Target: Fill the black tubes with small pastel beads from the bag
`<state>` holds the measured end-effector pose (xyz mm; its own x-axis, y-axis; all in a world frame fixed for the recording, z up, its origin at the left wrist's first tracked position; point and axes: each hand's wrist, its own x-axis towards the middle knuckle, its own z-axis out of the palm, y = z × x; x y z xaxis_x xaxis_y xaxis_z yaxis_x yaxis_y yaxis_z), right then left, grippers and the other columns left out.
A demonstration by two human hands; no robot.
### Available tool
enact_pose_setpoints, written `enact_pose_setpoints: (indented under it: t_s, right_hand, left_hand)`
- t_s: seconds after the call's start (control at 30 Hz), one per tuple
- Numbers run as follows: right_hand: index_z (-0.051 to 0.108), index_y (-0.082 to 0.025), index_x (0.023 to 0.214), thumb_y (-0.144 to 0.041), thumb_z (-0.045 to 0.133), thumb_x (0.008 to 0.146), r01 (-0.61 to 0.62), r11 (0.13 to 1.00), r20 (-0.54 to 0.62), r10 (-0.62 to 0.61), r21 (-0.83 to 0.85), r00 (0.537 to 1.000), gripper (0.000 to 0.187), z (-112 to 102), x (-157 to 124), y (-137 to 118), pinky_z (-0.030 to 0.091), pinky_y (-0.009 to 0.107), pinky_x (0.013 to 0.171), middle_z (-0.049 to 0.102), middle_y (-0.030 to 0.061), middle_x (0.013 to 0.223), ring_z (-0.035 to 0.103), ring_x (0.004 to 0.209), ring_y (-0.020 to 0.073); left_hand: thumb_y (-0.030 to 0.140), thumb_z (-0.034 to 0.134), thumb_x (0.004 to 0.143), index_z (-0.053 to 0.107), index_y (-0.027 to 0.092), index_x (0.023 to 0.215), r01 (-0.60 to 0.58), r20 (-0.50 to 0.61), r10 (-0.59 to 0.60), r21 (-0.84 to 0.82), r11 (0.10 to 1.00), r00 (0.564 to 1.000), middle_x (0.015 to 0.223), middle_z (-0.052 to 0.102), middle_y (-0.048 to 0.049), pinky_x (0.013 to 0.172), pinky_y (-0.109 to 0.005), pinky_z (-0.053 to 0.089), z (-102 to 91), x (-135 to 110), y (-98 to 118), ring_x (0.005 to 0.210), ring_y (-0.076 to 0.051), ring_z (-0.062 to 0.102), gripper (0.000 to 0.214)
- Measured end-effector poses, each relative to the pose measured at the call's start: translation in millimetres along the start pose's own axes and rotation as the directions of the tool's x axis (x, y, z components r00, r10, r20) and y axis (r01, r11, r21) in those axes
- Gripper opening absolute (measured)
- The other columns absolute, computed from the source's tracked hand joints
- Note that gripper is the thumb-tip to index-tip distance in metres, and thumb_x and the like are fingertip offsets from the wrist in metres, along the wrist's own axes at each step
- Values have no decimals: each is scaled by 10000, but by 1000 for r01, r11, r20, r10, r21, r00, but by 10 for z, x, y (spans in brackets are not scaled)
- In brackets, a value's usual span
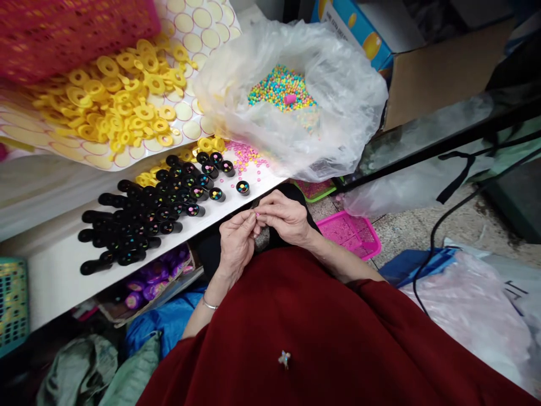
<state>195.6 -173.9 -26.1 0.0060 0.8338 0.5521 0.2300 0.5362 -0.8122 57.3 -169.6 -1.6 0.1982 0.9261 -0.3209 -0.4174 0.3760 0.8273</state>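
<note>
The left hand and right hand meet in front of the red garment, over the lap. Each grip is narrow, thumb against fingers, and the two sets of fingertips pinch a small pink piece between them; fingers hide most of it, so its shape cannot be told. A bracelet circles the left wrist.

From the hands, one black cup stands apart at eleven o'clock on the white tabletop, coloured bits showing at its top. A crowd of black tubes spreads at nine o'clock, some lying on their sides, many with coloured bits at the open end. Near twelve o'clock, loose pink rings lie scattered beside a clear plastic bag; in the bag are multicoloured beads with a pink cap among them.

At ten o'clock, yellow rings are heaped on a sheet printed with circles, beside a pink basket. A pink tray sits on the floor at three o'clock, and purple objects fill a box at eight.
</note>
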Motion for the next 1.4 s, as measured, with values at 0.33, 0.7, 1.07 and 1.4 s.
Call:
enact_pose_setpoints:
  t_s: [0.33, 0.7, 1.07, 1.4]
  right_hand:
    - [708, -203, 899, -233, 608, 923, -42, 999, 56, 41, 15, 998, 107, 157, 219, 0, 518, 297, 703, 652, 52, 882, 607, 797, 143]
    - [662, -172, 879, -222, 423, 981, 385, 752, 633, 56, -535, 772, 264, 481, 1669, 594, 421, 336, 807, 643, 80, 916, 547, 900, 209]
    - [678, -129, 1037, -69, 462, 865, 590, 499, 771, 358, -634, 526, 283, 862, 1932, 552, 360, 340, 781, 662, 128, 1037, 523, 1018, 259]
    - [667, -78, 1090, -58, 497, 847, 586, 496, 767, 382, -641, 515, 297, 868, 1925, 549, 368, 352, 819, 662, 169, 1091, 519, 1067, 282]
  left_hand:
    - [452, 861, 625, 750, 144, 705, -26, -55, 24, -44, 999, 998, 528, 596, -3, 469, -187, 337, -108, 66, 53, 479, -54, 460, 337]
    - [479, 812, 585, 709, 114, 739, 373, 180, -443, 323, 870, 878, 599, 614, -14, 553, -246, 345, -967, -7, -671, 537, -87, 473, 410]
    - [439, 687, 640, 608, 157, 723, 372, 166, -535, 550, 748, 829, 582, 548, 24, 615, -279, 343, -1145, 150, -1055, 589, -126, 489, 305]
    - [454, 687, 614, 601, 161, 729, 380, 160, -523, 518, 767, 838, 570, 568, 20, 634, -291, 365, -1167, 174, -1113, 575, -131, 508, 326]
